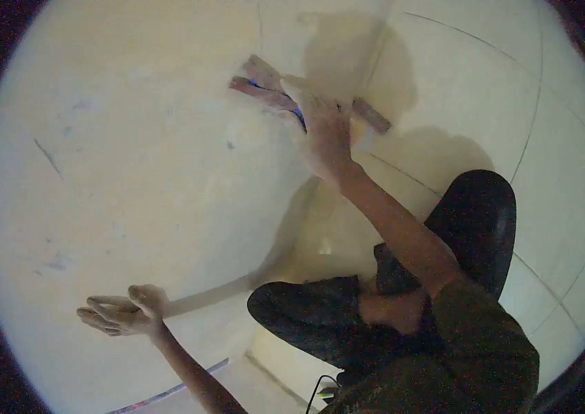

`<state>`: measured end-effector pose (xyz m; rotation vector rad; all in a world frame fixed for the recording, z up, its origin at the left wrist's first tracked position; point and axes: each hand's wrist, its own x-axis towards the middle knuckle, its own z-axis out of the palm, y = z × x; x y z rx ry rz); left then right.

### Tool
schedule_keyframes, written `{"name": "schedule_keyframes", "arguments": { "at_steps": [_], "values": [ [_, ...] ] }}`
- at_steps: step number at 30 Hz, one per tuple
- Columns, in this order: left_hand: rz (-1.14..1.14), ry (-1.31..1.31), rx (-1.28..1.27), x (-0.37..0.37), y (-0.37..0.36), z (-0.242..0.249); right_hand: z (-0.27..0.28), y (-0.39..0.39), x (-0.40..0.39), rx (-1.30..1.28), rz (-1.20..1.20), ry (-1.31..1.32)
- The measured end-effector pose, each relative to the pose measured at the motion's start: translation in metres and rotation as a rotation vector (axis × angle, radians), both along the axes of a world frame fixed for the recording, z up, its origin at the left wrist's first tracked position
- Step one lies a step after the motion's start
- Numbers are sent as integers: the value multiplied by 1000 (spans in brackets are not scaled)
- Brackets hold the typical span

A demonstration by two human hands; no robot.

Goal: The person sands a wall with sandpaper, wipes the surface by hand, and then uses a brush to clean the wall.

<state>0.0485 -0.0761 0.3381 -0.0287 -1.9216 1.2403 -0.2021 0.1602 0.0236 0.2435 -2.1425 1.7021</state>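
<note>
My right hand (pixel 328 134), pale with dust on its back, is closed over a worn reddish-brown strip of sandpaper (pixel 263 86) near the top of the view. The folded end with blue marks sticks out to the left of the hand, and a short brown end (pixel 372 115) shows on its right. My fingers hide the middle part. Dusty too, my left hand (pixel 123 314) is at the lower left in front of the cream wall (pixel 147 193). Its fingers are stretched out and nothing is in it.
Pale floor tiles (pixel 561 207) with dark joints lie on the right. My bent knees (pixel 482 214) in dark trousers are close below the right arm. A thin dark cable (pixel 316 390) loops at the bottom. Grey marks and scratches spot the wall.
</note>
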Motion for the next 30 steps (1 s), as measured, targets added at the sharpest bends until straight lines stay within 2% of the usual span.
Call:
{"name": "schedule_keyframes", "arguments": {
  "at_steps": [2,5,6,8,11,14,17,20,23,29,30],
  "values": [
    [25,46,28,-10,14,-13,-28,4,-10,-91,-104,99],
    [28,71,77,-18,29,-25,-29,25,-4,-58,-58,15],
    [53,98,72,-2,-13,2,4,-21,7,1,-24,18],
    [102,126,72,1,-21,4,14,-31,-3,128,57,12],
    [122,138,74,-1,-19,7,10,-31,8,-140,-58,154],
    [135,131,85,3,-19,2,20,-28,12,-136,-40,130],
    [150,136,81,2,-17,-7,44,-11,9,-25,65,99],
    [126,145,78,-4,-15,-11,-1,-33,14,-204,-23,157],
    [151,150,101,-1,-14,-12,43,-26,13,-119,22,160],
    [129,147,115,-7,-18,-13,20,-28,14,-171,-32,213],
    [112,139,130,-8,-19,-13,29,-23,15,-128,32,178]
  ]
}}
